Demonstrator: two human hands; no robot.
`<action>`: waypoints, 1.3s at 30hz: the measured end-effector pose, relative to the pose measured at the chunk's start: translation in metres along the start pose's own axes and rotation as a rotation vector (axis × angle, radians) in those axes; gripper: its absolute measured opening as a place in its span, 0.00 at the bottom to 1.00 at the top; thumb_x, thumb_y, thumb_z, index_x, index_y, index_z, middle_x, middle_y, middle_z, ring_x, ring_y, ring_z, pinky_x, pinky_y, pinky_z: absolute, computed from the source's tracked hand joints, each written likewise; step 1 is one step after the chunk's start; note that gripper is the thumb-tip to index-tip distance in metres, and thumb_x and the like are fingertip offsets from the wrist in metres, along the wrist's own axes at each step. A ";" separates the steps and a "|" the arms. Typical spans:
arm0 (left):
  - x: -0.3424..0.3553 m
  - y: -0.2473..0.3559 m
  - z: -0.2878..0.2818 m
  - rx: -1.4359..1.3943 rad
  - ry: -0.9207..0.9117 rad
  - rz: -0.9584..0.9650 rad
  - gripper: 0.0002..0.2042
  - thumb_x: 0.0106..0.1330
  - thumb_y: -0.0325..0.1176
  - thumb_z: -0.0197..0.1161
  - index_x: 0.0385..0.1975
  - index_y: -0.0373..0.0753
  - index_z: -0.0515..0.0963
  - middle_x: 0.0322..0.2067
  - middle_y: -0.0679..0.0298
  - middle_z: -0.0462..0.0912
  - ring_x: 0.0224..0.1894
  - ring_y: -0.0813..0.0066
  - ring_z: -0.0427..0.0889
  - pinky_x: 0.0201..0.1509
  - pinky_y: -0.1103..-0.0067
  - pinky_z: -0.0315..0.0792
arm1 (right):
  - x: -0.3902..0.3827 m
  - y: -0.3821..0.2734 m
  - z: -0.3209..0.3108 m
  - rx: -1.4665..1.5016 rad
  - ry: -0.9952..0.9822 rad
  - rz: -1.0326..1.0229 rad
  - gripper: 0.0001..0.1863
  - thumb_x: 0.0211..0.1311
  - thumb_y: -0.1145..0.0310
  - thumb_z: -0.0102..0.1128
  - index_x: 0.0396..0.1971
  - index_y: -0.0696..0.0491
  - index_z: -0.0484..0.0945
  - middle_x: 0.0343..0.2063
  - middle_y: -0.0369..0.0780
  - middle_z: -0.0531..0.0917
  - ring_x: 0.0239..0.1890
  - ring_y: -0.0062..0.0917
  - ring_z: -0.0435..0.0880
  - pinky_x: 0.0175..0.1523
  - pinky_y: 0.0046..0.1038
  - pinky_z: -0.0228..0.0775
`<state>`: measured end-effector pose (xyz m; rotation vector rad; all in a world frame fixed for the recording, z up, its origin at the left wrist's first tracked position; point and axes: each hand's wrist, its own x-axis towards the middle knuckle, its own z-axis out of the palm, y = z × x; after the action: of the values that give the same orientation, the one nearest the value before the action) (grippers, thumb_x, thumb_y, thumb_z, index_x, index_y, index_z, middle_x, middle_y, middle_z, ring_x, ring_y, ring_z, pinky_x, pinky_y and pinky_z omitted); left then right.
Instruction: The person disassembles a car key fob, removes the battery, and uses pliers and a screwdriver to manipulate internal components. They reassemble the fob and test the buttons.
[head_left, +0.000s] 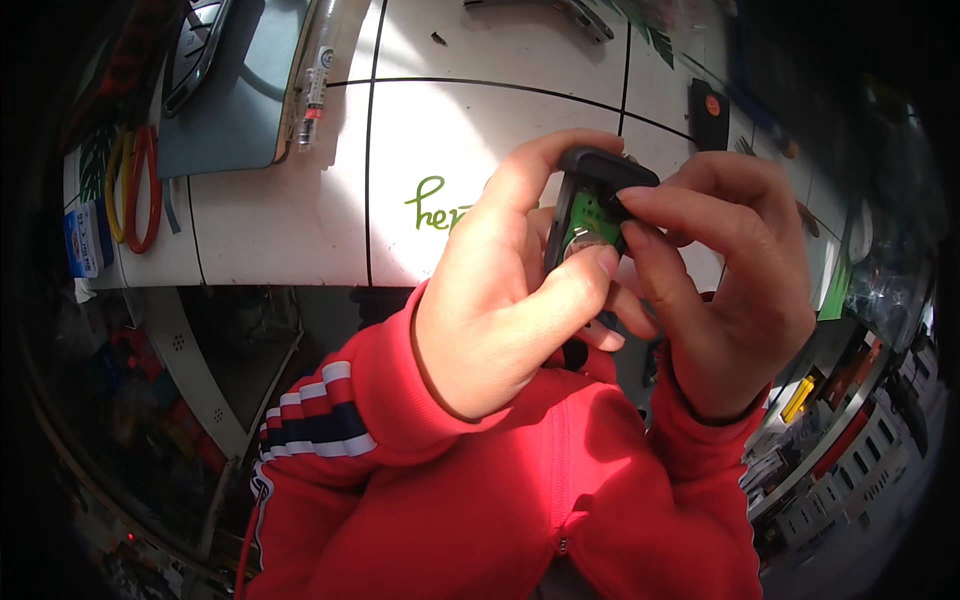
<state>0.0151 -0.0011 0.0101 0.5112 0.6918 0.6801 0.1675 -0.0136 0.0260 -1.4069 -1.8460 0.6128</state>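
Observation:
Above the table's near edge, my left hand point(510, 300) is closed around an opened black key fob point(556, 225). A green circuit board point(592, 212) shows inside its case. My left thumb presses by a round silver coin cell point(583, 242) on the board, covering part of it. My right hand point(735, 270) reaches in from the right, thumb and forefinger closed at the fob's right edge. A small dark piece point(612, 203) shows at the forefinger's tip; its kind and whether it is loose from the case cannot be made out.
On the white tiled table point(280, 235) lie a grey-blue pad point(225, 125), a clear pen-like tube point(316, 90), scissors point(144, 195) with red and yellow handles, a blue-and-white box point(84, 240) and a black fob-like object point(709, 115). A rack of tools point(850, 460) stands at lower right.

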 end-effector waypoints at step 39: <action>0.008 -0.004 -0.011 -0.039 0.010 0.127 0.23 0.62 0.24 0.40 0.58 0.34 0.46 0.35 0.42 0.71 0.16 0.76 0.70 0.17 0.85 0.69 | 0.026 0.072 -0.058 -0.561 0.040 0.036 0.15 0.43 0.83 0.59 0.34 0.51 0.79 0.33 0.39 0.75 0.32 0.27 0.77 0.34 0.24 0.69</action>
<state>0.0138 0.0042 -0.0032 0.5191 0.6578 0.8137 0.2530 0.0295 0.0156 -1.7896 -2.0549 0.0719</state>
